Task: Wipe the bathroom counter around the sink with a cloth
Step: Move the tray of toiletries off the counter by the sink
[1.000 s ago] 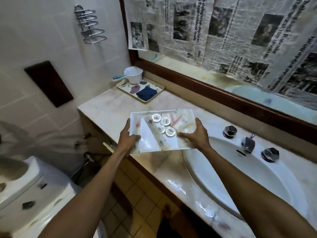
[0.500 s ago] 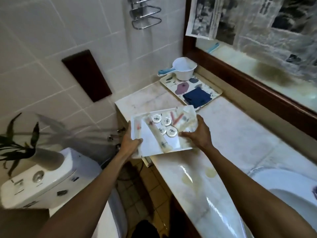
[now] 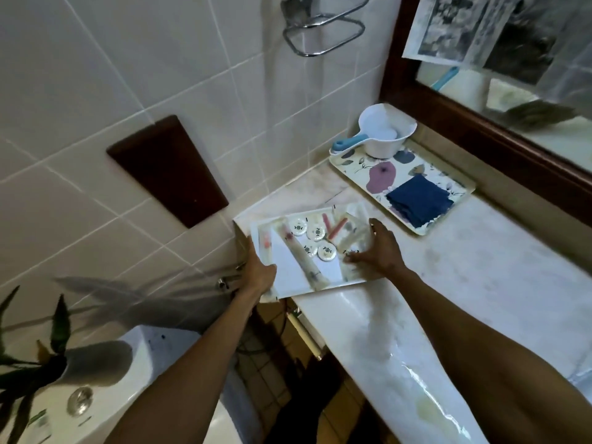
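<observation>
Both hands hold a white tray (image 3: 290,277) at the left end of the counter (image 3: 474,267), close to the tiled wall (image 3: 160,75). The left hand (image 3: 258,270) is closed around the tray's near left corner, thumb on top of the rim, fingers hidden underneath. The right hand (image 3: 379,248) lies across the tray's right side, fingers spread and curved over the rim and the clear wrappers there; whether it grips or only presses cannot be told. The tray's near left corner overhangs the counter edge; whether its underside touches the counter cannot be told.

On the tray: four round white packets (image 3: 315,240) grouped near the middle, long wrapped items (image 3: 302,257) lying slantwise, and two pink sticks (image 3: 336,227) toward the far side.

The folded blue cloth (image 3: 418,200) lies on a flowered tray (image 3: 358,174) in the back corner of the counter, apart from both hands. A white scoop with a blue handle (image 3: 382,136) stands at the far end of that flowered tray, next to the wall.

The counter surface shows wet glare and a yellowish stain (image 3: 431,408) near its front edge. The sink is almost wholly out of view, at the right edge. A dark-framed mirror (image 3: 480,136) runs behind the counter. Lower left: a toilet tank (image 3: 105,402) with a potted plant (image 3: 35,363) on it
</observation>
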